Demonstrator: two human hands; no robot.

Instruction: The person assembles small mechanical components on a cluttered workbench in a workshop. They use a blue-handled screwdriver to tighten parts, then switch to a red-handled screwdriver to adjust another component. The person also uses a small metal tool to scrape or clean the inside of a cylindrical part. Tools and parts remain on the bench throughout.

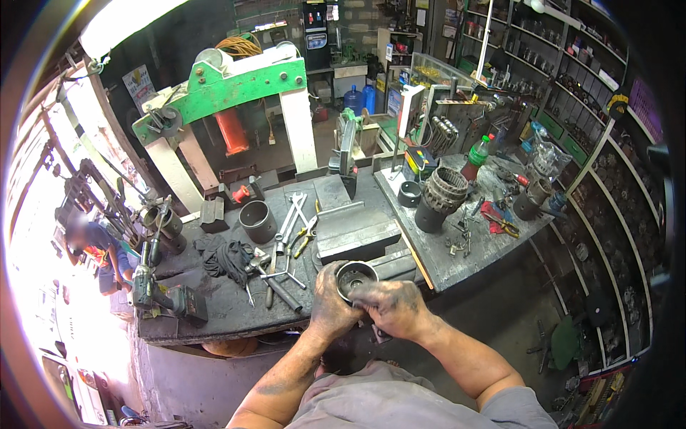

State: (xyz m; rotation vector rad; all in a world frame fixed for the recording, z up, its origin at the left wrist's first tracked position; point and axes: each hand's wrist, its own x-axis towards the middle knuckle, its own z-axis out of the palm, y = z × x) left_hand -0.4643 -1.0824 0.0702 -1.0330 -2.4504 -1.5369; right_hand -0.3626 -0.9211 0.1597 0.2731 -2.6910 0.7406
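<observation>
A round, hollow metal cup (351, 276) is held close in front of me, its open end facing up and a hole showing in its floor. My left hand (330, 304), dark with grease, is wrapped around the cup's left side. My right hand (391, 306) is closed at the near right rim, its fingers curled over the edge. Whatever those fingers may pinch is hidden. Just beyond the cup stands a bench vise (357, 239) with wide grey jaws.
On the bench's left lie wrenches (291, 214), pliers (307, 236), a black rag (223, 259), a metal ring (258, 221) and a cordless drill (168, 297). To the right are a toothed drum (444, 189) and a bottle (477, 156). A green press frame (236, 96) rises behind; a person (107, 254) sits far left.
</observation>
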